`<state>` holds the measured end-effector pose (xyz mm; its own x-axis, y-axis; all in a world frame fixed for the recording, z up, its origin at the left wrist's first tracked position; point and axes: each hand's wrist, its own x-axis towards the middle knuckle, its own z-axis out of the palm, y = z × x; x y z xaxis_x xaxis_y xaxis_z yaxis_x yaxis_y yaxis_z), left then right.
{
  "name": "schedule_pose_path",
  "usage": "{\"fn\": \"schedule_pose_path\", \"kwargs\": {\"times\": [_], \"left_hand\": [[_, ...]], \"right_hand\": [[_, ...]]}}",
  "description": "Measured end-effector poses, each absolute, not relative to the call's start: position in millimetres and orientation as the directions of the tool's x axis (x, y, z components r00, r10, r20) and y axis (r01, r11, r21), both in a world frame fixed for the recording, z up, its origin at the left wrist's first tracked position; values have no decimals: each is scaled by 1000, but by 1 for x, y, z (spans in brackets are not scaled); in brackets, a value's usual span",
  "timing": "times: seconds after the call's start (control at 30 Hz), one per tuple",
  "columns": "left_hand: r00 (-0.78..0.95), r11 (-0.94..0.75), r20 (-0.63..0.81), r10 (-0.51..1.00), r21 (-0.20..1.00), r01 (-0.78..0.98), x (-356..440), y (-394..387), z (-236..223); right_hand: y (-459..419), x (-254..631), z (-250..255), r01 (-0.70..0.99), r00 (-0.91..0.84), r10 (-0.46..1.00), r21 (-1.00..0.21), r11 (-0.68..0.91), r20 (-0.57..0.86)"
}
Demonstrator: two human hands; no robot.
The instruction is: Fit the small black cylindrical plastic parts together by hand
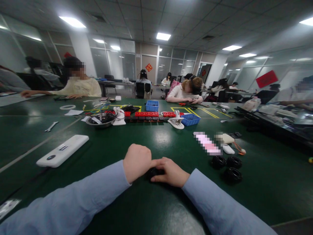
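My left hand is closed in a fist, its fingers turned down and away, so what they hold, if anything, is hidden. Beside it, my right hand has thumb and fingers curled round a small black thing low on the table. The hands touch or overlap at the fingers and cover most of that black thing; its kind cannot be made out. To the right lie three small black toy tyres: one at the back left, one at the back right and one in front.
A white power bank-like device with a cable lies left on the green table, near a wrench. Across stand a metal bowl, white clamps, red strips and blue baskets. Co-workers sit beyond.
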<state>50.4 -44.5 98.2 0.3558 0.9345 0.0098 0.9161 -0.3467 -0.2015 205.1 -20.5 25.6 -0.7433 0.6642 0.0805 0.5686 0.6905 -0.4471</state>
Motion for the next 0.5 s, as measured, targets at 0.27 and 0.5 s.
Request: {"fn": "schedule_pose_path", "kwargs": {"times": [0.27, 0.5], "left_hand": [[688, -689, -89, 720, 22, 724, 24, -29, 110], [816, -814, -163, 555, 99, 573, 23, -25, 111]], "right_hand": [[-21, 205, 26, 593, -737, 674, -433, 679, 50], [-21, 206, 25, 581, -739, 672, -449, 679, 59]]}}
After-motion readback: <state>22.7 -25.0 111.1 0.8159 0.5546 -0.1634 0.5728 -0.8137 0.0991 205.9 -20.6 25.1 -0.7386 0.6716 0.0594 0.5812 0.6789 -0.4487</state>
